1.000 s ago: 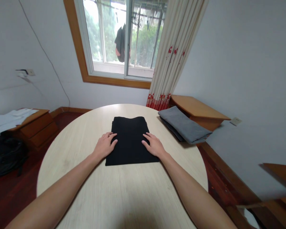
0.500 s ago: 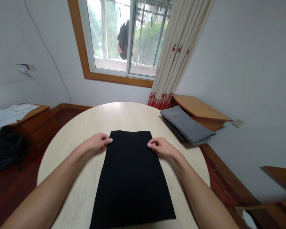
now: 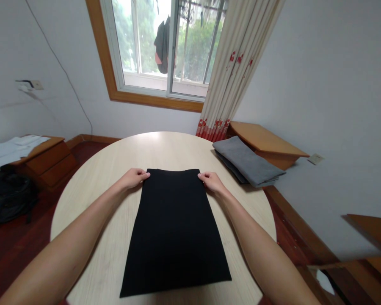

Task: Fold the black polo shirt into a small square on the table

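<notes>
A black skirt (image 3: 176,228) lies flat and smooth, its narrow waist edge away from me and its wider hem towards me. My left hand (image 3: 135,178) pinches the far left corner of the waist between thumb and fingers. At the far right corner, my right hand (image 3: 212,181) has the same kind of pinch on the cloth. Between the two hands the waist edge runs nearly straight, dipping slightly in the middle.
The skirt is on a round pale wooden table (image 3: 92,199). Folded grey cloth (image 3: 249,161) rests at the table's right rim, beside a wooden cabinet (image 3: 269,140). A curtain (image 3: 235,72) hangs by the window. Papers (image 3: 15,148) cover a low cabinet at left, near a black bag (image 3: 9,197).
My right hand has moved up along the side to the skirt's waist corner. My left hand has also shifted slightly to its corner. The camera view has tilted a little.
</notes>
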Motion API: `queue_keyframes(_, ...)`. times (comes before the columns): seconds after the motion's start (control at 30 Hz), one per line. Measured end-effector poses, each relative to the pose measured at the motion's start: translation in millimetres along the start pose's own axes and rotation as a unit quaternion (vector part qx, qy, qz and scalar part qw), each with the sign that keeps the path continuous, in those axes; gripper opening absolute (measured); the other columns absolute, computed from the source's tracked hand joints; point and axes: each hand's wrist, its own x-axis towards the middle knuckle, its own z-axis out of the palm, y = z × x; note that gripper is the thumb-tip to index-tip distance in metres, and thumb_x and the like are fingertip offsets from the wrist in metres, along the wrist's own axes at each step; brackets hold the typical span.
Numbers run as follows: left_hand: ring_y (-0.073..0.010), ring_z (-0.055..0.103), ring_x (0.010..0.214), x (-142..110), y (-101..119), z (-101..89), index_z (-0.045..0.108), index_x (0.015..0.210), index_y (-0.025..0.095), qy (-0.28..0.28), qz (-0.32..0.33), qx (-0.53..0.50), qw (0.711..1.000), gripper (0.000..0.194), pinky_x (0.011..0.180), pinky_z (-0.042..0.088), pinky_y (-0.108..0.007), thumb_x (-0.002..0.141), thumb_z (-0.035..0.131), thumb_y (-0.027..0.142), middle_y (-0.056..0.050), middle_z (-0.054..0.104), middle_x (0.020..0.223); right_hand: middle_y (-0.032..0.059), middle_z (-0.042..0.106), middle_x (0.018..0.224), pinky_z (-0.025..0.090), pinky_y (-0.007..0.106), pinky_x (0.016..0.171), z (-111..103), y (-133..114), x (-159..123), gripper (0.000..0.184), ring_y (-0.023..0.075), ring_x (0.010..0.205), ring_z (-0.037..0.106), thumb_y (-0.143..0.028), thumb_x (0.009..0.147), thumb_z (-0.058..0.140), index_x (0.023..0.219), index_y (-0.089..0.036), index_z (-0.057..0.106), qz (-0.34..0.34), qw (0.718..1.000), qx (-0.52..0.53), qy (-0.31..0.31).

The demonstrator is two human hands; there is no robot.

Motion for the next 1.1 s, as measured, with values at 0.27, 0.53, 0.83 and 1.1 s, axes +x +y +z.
queue_keyframes(0.27,-0.0085,0.049,0.045,-22,19,0.6,0.052,0.071,0.018,-0.078,-0.050,-0.202,0.975,0.037,0.043,0.038,-0.019,0.070,0.082,0.039,0.004,0.052,0.054,-0.0063,0.050,0.051,0.027,0.021,0.041,-3,-5,-5,0.042,0.0077,0.042,0.041,-0.052,0.067,0.079,0.070,-0.020,0.052,0.014,0.989,0.142,-0.038)
queue_keyframes(0.53,-0.0130,0.065,0.057,-22,24,-0.8,0.064,0.093,0.014,-0.048,-0.090,-0.233,0.967,0.038,0.050,0.048,-0.021,0.063,0.086,0.015,-0.004,0.072,0.074,-0.0043,0.064,0.063,0.032,0.017,0.039,-3,-11,-7,0.036,0.0084,0.044,0.052,-0.022,0.065,0.083,0.089,-0.020,0.056,0.060,0.976,0.208,-0.010)
queue_keyframes(0.83,-0.0164,0.065,0.057,-20,23,-0.9,0.063,0.095,0.014,0.017,-0.084,-0.185,0.979,0.049,0.052,0.046,-0.025,0.056,0.092,0.024,-0.005,0.072,0.072,-0.0062,0.059,0.055,0.039,0.021,0.044,-4,-3,-3,0.037,0.0119,0.045,0.054,-0.025,0.068,0.082,0.094,-0.019,0.056,0.016,0.992,0.119,0.030)
queue_keyframes(1.1,-0.0315,0.057,0.126,-44,37,23.7,0.062,0.125,0.018,0.135,0.208,0.312,0.917,0.044,0.106,0.044,-0.047,0.089,0.062,0.042,-0.015,0.064,0.132,0.0169,0.063,0.132,0.042,0.045,0.105,14,-37,-33,0.050,0.0304,0.124,0.055,-0.025,0.087,0.062,0.136,-0.016,0.055,-0.213,0.900,-0.364,0.107)
